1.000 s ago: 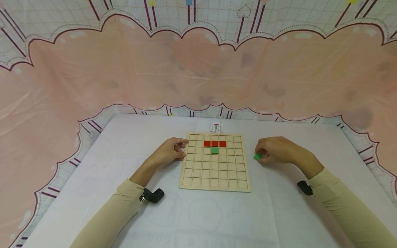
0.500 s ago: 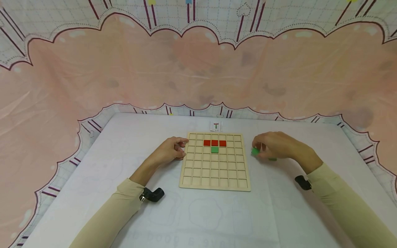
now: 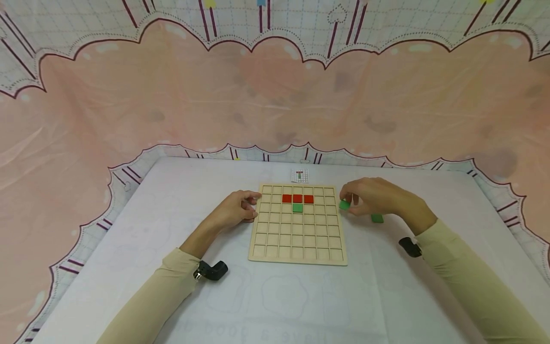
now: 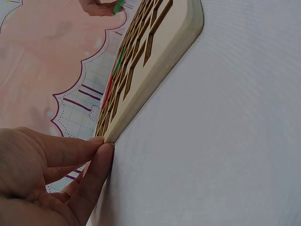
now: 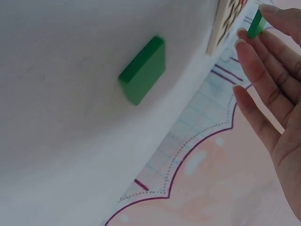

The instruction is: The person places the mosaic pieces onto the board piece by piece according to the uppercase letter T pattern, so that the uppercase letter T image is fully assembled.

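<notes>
A pale wooden grid board (image 3: 297, 239) lies on the white table, with a row of red tiles (image 3: 297, 198) and one green tile (image 3: 297, 208) below the middle one. At its left edge, my left hand (image 3: 234, 210) holds the board with thumb and fingertips; the left wrist view shows the fingers (image 4: 80, 150) at the wooden rim. Just right of the board, my right hand (image 3: 374, 196) pinches a green square tile (image 3: 344, 205) between thumb and fingers. Another green tile (image 5: 145, 70) lies on the table under the right wrist.
Behind the board lies a small printed card (image 3: 300, 176) with a coloured grid pattern. A patterned pink and white cloth (image 3: 275, 105) hangs beyond the table's far edge.
My right hand has moved left toward the board with the green tile, uncovering the other green tile on the table. The left hand has stayed at the board's edge.
</notes>
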The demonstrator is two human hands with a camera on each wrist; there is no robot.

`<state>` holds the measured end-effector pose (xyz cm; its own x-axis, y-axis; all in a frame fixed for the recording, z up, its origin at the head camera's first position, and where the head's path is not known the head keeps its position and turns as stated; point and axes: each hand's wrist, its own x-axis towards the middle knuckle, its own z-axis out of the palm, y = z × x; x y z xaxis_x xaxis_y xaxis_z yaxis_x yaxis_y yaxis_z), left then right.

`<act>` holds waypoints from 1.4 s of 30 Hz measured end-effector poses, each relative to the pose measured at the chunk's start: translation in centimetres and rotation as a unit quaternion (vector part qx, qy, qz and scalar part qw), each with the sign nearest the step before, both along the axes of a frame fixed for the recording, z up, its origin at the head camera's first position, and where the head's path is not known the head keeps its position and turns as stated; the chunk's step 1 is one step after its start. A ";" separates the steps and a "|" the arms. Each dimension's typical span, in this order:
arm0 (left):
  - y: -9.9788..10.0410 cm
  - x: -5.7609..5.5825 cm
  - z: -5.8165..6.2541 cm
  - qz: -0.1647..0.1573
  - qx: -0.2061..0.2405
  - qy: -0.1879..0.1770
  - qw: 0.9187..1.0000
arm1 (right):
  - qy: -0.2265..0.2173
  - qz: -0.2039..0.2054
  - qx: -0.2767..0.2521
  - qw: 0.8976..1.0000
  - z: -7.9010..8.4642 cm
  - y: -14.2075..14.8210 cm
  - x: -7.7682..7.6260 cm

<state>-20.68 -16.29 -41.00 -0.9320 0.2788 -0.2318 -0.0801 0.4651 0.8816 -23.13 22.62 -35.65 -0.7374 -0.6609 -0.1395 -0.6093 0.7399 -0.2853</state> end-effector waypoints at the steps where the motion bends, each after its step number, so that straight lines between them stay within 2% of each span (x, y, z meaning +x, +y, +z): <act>1: 0.0 0.0 0.0 0.001 0.000 -0.001 1.000 | 0.003 0.005 -0.003 1.000 0.0 -0.2 0.0; 15: 0.1 0.1 0.0 0.000 -0.004 -0.004 1.000 | -0.020 0.008 0.003 1.000 0.0 -2.4 -0.1; 29: 0.2 0.0 0.3 -0.005 0.007 -0.002 1.000 | 0.001 0.053 -0.009 0.999 0.2 -4.2 -0.5; 36: 0.3 0.1 0.5 -0.007 -0.004 0.000 1.000 | 0.013 0.080 -0.012 0.997 0.0 -5.2 -0.7; 42: 0.3 0.2 0.5 -0.005 -0.003 -0.003 1.000 | 0.005 0.093 -0.013 0.996 -0.2 -6.3 -0.6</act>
